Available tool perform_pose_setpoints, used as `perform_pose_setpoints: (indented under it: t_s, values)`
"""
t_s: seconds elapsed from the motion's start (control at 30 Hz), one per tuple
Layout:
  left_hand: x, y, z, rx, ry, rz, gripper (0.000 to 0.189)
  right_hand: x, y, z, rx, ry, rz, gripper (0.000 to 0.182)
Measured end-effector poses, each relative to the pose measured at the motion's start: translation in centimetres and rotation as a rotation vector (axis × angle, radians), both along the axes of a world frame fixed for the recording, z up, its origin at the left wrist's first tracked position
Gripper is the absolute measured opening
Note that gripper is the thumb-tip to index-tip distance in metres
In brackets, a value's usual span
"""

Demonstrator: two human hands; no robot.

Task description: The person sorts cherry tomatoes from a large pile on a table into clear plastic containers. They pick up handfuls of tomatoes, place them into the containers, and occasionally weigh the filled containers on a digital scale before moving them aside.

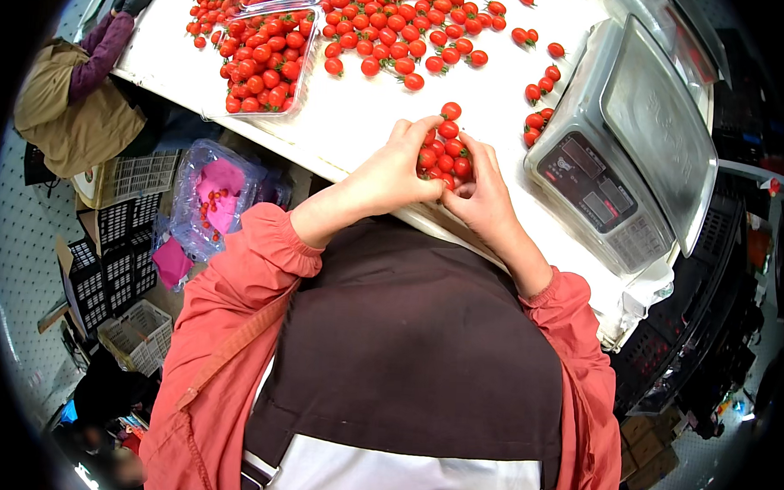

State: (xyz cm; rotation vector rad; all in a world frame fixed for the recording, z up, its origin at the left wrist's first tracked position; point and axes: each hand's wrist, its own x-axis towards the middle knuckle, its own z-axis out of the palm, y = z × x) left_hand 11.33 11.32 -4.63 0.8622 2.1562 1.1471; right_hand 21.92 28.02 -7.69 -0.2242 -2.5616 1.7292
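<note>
A small cluster of red cherry tomatoes (445, 157) lies close to the near edge of the white tabletop (376, 131). My left hand (411, 165) curves around its left side, and my right hand (485, 183) closes in from the right, the thumbs almost meeting in front. Whether the cluster rests on the table or is lifted slightly, I cannot tell. Left of my hands, a clear plastic clamshell (305, 80) is heaped with cherry tomatoes. Many loose cherry tomatoes (399, 35) with green stems spread over the table beyond.
A digital scale (595, 181) with a metal pan (661, 138) stands at the right, several tomatoes beside it. On the floor at left are a plastic-lined bin (204, 148), stacked black crates (119, 255) and a white crate (146, 340). A gloved co-worker (80, 98) works at the table's far left.
</note>
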Motion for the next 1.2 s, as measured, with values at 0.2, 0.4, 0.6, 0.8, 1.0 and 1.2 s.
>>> perform_pose_setpoints:
  t_s: [0.2,0.4,0.6,0.8,1.0,1.2]
  values:
    - [-0.4,0.3,-0.5,0.363,-0.688,0.327,0.056,-2.1,-1.4,1.6,-0.418,-0.132,-0.054,0.088]
    - [-0.9,1.0,0.7,0.597,-1.366,0.593,0.042,-3.9,-2.1,7.4,0.014,-0.015,0.085,0.07]
    - [-1.4,1.5,-0.1,0.612,-1.606,0.671,0.051,-4.5,-1.2,10.4,0.061,0.079,0.107,0.045]
    - [-2.2,0.3,-1.8,0.93,-1.775,0.451,0.045,-3.7,1.5,7.5,-0.039,0.095,-0.254,0.03]
    - [-4.7,-2.9,0.1,1.145,-1.711,0.505,0.042,-4.8,0.5,2.9,0.624,0.211,-0.033,0.067]
    - [-11.1,-8.2,3.4,1.217,-1.239,0.633,0.039,-6.1,-0.9,-0.7,0.766,0.237,0.007,0.045]
